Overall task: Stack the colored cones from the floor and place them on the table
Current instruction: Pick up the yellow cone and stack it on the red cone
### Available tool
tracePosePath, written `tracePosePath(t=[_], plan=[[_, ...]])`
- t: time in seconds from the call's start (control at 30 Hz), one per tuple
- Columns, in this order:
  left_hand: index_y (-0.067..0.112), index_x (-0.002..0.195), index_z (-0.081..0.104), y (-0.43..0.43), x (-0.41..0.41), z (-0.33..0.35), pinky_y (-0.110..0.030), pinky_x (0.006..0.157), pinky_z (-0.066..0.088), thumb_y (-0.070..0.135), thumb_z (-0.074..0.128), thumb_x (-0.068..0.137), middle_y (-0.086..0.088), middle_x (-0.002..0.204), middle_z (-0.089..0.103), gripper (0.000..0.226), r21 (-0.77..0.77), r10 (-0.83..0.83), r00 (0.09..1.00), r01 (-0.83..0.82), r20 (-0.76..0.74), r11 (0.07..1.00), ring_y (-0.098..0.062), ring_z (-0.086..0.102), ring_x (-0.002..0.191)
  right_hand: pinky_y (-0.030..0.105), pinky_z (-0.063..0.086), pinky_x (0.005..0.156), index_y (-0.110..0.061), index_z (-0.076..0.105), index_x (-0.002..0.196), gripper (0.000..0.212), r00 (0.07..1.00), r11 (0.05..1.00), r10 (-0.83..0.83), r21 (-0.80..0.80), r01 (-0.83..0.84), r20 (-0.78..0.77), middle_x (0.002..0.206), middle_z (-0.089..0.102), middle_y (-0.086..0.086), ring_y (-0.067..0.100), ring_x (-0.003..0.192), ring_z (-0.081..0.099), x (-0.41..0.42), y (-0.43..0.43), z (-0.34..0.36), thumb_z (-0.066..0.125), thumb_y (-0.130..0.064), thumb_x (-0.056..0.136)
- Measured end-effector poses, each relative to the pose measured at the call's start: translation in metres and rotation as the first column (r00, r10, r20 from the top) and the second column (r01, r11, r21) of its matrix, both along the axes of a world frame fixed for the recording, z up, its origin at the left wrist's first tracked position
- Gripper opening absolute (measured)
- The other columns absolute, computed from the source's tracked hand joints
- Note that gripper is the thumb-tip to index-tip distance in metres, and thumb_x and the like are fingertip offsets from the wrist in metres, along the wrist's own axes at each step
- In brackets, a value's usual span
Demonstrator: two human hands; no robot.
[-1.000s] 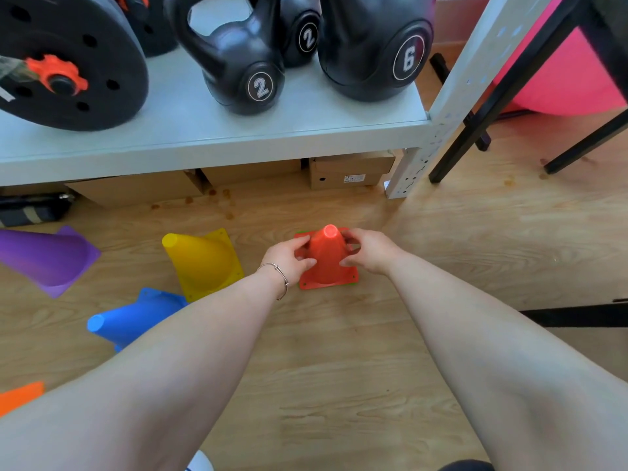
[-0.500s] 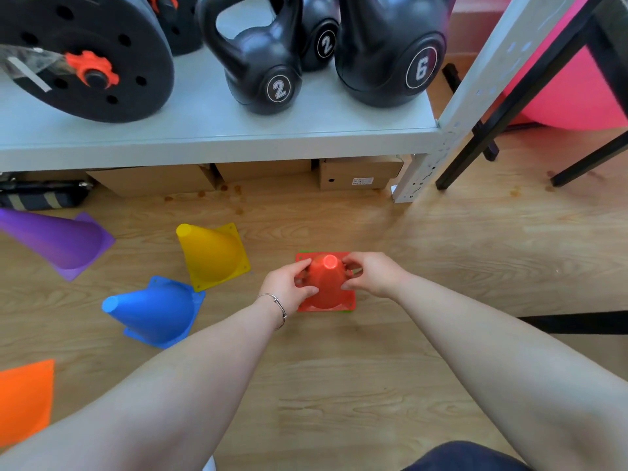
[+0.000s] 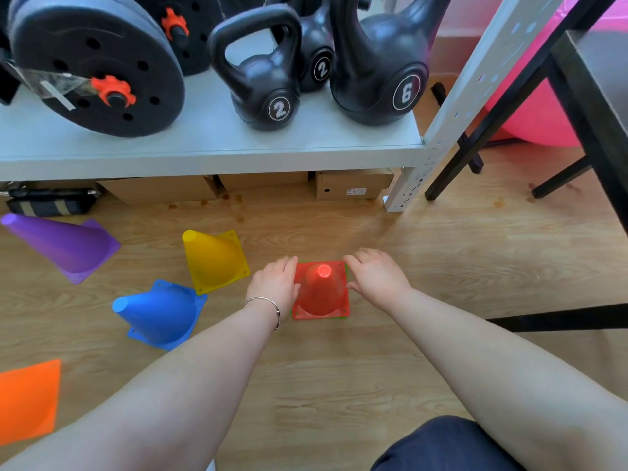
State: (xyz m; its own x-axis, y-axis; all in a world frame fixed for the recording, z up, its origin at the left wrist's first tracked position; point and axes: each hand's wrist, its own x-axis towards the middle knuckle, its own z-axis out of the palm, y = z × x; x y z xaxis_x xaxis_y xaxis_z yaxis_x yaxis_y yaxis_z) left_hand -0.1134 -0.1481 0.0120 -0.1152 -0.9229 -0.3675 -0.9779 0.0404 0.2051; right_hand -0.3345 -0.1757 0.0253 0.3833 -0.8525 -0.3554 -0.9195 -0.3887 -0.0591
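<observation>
While I crouch over the wooden floor [image 3: 339, 375], my left hand [image 3: 276, 283] and my right hand [image 3: 377, 277] lie one on each side of the red cone [image 3: 321, 292], palms down and fingers spread loosely, grasping nothing; the left touches the cone's side and base edge, the right rests at the opposite base edge. The red cone stands upright on the floor, and a thin green rim [image 3: 347, 266] peeps out beneath its base, so a second cone sits under it, though I cannot see more of that one. I count four other cones on the floor to my left: one yellow cone [image 3: 214, 261] standing nearest, one blue cone [image 3: 159, 314] just beside it, one purple cone [image 3: 64, 248] farther off, all leaning in this wide view, and one orange cone [image 3: 27, 401] of which only the flat base shows at the frame's edge. One thin bracelet [image 3: 266, 305] circles my left wrist. On the grey shelf [image 3: 204, 147] above stand three kettlebells: two marked 2, front [image 3: 261, 79] and behind [image 3: 317, 59], and one marked 6 [image 3: 377, 66]. Beside them lean weight plates [image 3: 95, 66]; two orange collars show. Three cardboard boxes [image 3: 353, 185] sit under the shelf.
</observation>
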Motion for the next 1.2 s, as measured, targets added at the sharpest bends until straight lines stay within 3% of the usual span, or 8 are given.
tracePosePath(t=[0.07, 0.2, 0.33, 0.63, 0.77, 1.0, 1.13, 1.2], plan=[[0.014, 0.148, 0.024, 0.003, 0.003, 0.008, -0.039, 0.111, 0.031, 0.037, 0.051, 0.092, -0.008, 0.155, 0.030, 0.066, -0.080, -0.004, 0.997, 0.010, 0.083, 0.997, -0.026, 0.032, 0.140, 0.043, 0.023, 0.118, -0.014, 0.044, 0.139, 0.061, 1.000, 0.996, -0.004, -0.084, 0.004, -0.003, 0.144, 0.049, 0.010, 0.030, 0.143, 0.034, -0.002, -0.001, 0.008, 0.064, -0.041, 0.088], [0.011, 0.147, 0.027, 0.008, 0.011, 0.025, -0.044, 0.115, 0.026, 0.041, 0.052, 0.090, -0.011, 0.155, 0.030, 0.069, -0.187, 0.088, 0.987, -0.062, 0.135, 0.980, -0.027, 0.028, 0.143, 0.047, 0.023, 0.119, -0.011, 0.042, 0.142, 0.068, 0.997, 0.972, -0.072, -0.223, 0.079, 0.042, 0.146, 0.048, 0.010, 0.030, 0.143, 0.034, 0.007, -0.010, 0.029, 0.068, -0.040, 0.086], [0.011, 0.148, 0.025, 0.009, 0.029, 0.045, -0.045, 0.117, 0.023, 0.042, 0.052, 0.090, -0.011, 0.157, 0.026, 0.071, -0.212, 0.154, 0.974, -0.117, 0.167, 0.970, -0.027, 0.023, 0.145, 0.047, 0.020, 0.120, -0.013, 0.036, 0.146, 0.072, 0.992, 0.968, -0.100, -0.225, 0.114, 0.072, 0.152, 0.041, 0.008, 0.029, 0.146, 0.029, 0.031, -0.019, 0.047, 0.067, -0.039, 0.087], [0.012, 0.150, 0.021, 0.016, 0.095, 0.080, -0.045, 0.118, 0.019, 0.043, 0.053, 0.090, -0.012, 0.159, 0.021, 0.075, -0.262, 0.276, 0.939, -0.219, 0.204, 0.940, -0.027, 0.019, 0.147, 0.048, 0.024, 0.119, -0.013, 0.040, 0.146, 0.070, 0.993, 0.974, 0.015, -0.226, 0.012, 0.117, 0.152, 0.043, 0.008, 0.028, 0.145, 0.033, 0.102, -0.028, 0.070, 0.068, -0.035, 0.086], [0.009, 0.148, 0.027, 0.022, 0.121, 0.081, -0.048, 0.116, 0.025, 0.041, 0.060, 0.086, -0.013, 0.156, 0.028, 0.078, -0.261, 0.244, 0.928, -0.171, 0.282, 0.950, -0.029, 0.027, 0.144, 0.050, 0.028, 0.117, -0.010, 0.044, 0.144, 0.071, 0.990, 0.968, 0.088, -0.244, -0.059, 0.110, 0.148, 0.048, 0.011, 0.030, 0.143, 0.038, 0.130, -0.030, 0.071, 0.072, -0.034, 0.083], [0.006, 0.136, 0.049, 0.021, 0.156, 0.064, -0.051, 0.106, 0.041, 0.028, 0.076, 0.070, -0.017, 0.142, 0.050, 0.075, -0.251, 0.266, 0.907, -0.189, 0.326, 0.949, -0.032, 0.048, 0.131, 0.050, 0.017, 0.120, -0.013, 0.028, 0.152, 0.070, 0.984, 0.975, 0.152, -0.175, -0.134, 0.092, 0.158, 0.033, 0.009, 0.030, 0.149, 0.023, 0.175, -0.034, 0.062, 0.058, -0.036, 0.094], [0.007, 0.140, 0.044, 0.008, 0.175, 0.047, -0.048, 0.107, 0.039, 0.018, 0.073, 0.075, -0.017, 0.143, 0.048, 0.071, -0.247, 0.281, 0.911, -0.210, 0.303, 0.946, -0.032, 0.048, 0.131, 0.049, 0.012, 0.122, -0.016, 0.021, 0.154, 0.058, 0.981, 0.981, 0.173, -0.106, -0.164, 0.088, 0.160, 0.028, 0.006, 0.028, 0.150, 0.018, 0.199, -0.041, 0.043, 0.040, -0.020, 0.100], [0.005, 0.134, 0.050, -0.001, 0.183, 0.032, -0.049, 0.101, 0.046, 0.016, 0.077, 0.068, -0.020, 0.134, 0.057, 0.072, -0.234, 0.253, 0.918, -0.186, 0.304, 0.954, -0.033, 0.056, 0.121, 0.049, 0.013, 0.121, -0.016, 0.022, 0.154, 0.057, 0.981, 0.983, 0.176, -0.075, -0.170, 0.083, 0.158, 0.033, 0.006, 0.029, 0.148, 0.023, 0.212, -0.046, 0.034, 0.034, -0.014, 0.098]])
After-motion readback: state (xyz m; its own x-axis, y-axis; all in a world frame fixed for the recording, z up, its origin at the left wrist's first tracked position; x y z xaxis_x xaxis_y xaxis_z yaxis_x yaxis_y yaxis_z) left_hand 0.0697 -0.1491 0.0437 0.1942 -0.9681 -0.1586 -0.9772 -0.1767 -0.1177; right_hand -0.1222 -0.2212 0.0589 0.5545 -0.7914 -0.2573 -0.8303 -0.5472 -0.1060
